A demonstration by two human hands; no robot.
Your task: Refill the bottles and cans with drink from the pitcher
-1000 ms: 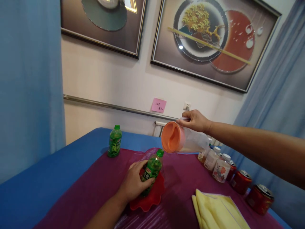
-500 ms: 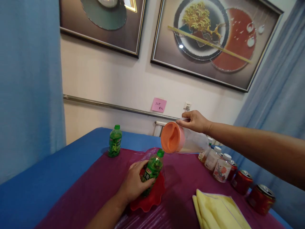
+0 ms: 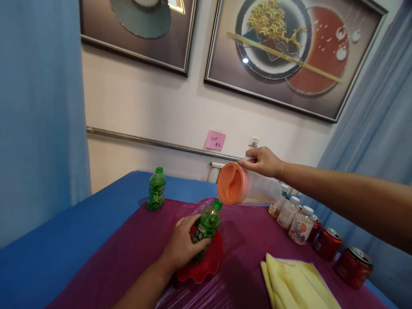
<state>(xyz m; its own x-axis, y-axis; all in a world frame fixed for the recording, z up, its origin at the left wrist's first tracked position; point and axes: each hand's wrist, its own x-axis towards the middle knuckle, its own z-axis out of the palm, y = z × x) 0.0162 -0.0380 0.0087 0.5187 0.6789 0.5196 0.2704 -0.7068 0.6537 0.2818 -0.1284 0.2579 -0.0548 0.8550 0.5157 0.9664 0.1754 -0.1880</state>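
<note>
My left hand (image 3: 182,246) is wrapped round a green bottle (image 3: 206,227) that stands slightly tilted in a red scalloped dish (image 3: 206,264) on the purple plastic sheet (image 3: 135,249). My right hand (image 3: 262,162) grips a clear plastic pitcher (image 3: 257,189) with an orange lid (image 3: 229,183), tipped on its side. The pitcher's spout hangs just above the bottle's green neck. Whether any liquid runs between them cannot be made out.
A second green bottle (image 3: 156,189) stands at the back left on the blue cover (image 3: 64,240). Small white-capped bottles (image 3: 291,214) and red cans (image 3: 354,266) line the right edge. A folded yellow cloth (image 3: 298,285) lies front right. Framed pictures hang above.
The pitcher has dipped slightly lower toward the bottle's neck; both hands keep their grips. The view has shifted a little.
</note>
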